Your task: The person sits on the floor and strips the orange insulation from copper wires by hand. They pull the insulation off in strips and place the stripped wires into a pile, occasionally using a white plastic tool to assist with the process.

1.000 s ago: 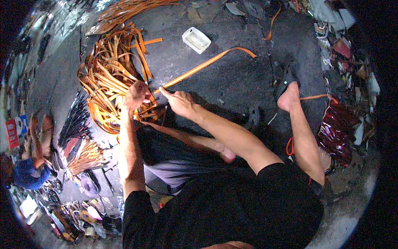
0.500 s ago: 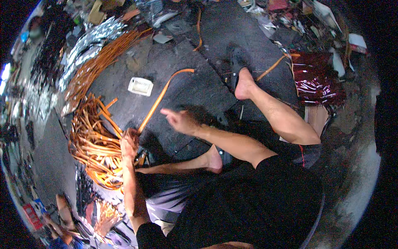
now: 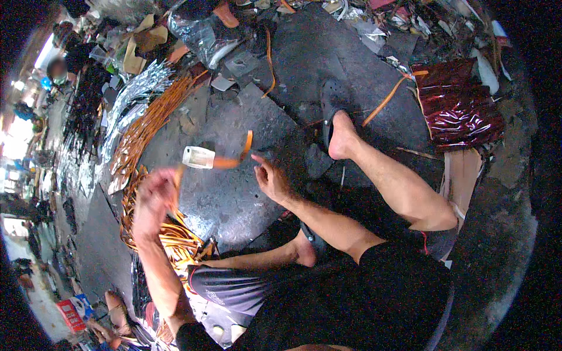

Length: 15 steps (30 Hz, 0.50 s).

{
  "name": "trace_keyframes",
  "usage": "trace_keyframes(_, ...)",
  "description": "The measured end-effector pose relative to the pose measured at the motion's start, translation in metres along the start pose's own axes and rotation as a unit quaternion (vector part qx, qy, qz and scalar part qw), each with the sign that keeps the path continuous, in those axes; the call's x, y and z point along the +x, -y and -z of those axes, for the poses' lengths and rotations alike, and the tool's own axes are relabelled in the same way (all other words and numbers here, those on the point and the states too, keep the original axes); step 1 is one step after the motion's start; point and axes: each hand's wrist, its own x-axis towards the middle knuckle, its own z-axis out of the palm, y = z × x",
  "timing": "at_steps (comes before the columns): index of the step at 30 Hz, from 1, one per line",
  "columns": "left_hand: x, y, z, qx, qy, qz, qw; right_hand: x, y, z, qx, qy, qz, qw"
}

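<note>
My left hand is blurred by motion above a pile of orange strips and appears closed on one orange strip. That strip runs rightward from the hand past a small white box, and its end curls up in the air. My right hand hovers over the dark ground sheet with its fingers apart and holds nothing. It is just right of the strip's free end. I sit on the ground with my bare right foot stretched forward.
More orange strips and silver strips lie at the left. A crumpled red foil sheet lies at the right, with a dark sandal by my foot. Scrap and cardboard litter the far edge. Another person's foot shows at lower left.
My left hand has risen and pulled the long orange strip toward the pile, so only its end trails. My right hand has come off the strip and opened. The view has swung.
</note>
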Motion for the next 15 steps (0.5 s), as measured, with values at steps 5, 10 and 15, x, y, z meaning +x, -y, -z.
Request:
trace_keyframes(5,0.167,-0.091,-0.045,0.108,-0.056,-0.122,0.985,0.001,-0.007,-0.006,0.024,-0.003,-0.002,1.0)
trace_keyframes(10,0.331,-0.132,-0.037,0.098,-0.019,-0.297,0.95,0.005,0.005,-0.006,0.041,-0.011,-0.029,0.999)
trace_keyframes(15,0.354,-0.155,-0.098,0.008,-0.07,-0.279,0.958,0.007,-0.01,-0.008,0.076,-0.019,-0.085,0.993)
